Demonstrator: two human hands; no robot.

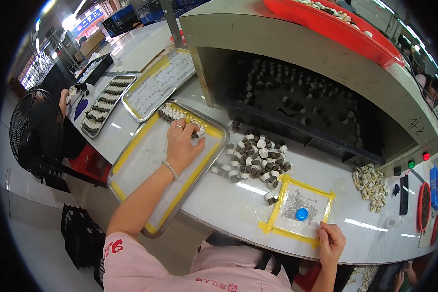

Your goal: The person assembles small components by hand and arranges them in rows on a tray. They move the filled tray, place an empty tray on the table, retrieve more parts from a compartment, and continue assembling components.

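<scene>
My left hand (182,146), with a ring and a bead bracelet, is at the far end of a metal tray (138,175) lined with a pale sheet edged in yellow tape. Its thumb and fingers close on a small black-and-white cylindrical piece (198,132), beside packed rows of similar pieces (173,114). At the table's front edge, my right hand (332,242) is closed in a pinch; whatever is between its fingertips cannot be made out. Nearby, a blue cap (301,214) rests on a clear sheet (287,198) framed with yellow tape and marked with grey spots.
Loose black-and-white pieces (260,155) lie heaped between tray and sheet. Behind them stands a metal housing (297,34) with a black bin (282,124) inside. Pale pieces (370,185) are piled at right. Further trays (155,87) and a black fan (36,131) stand left.
</scene>
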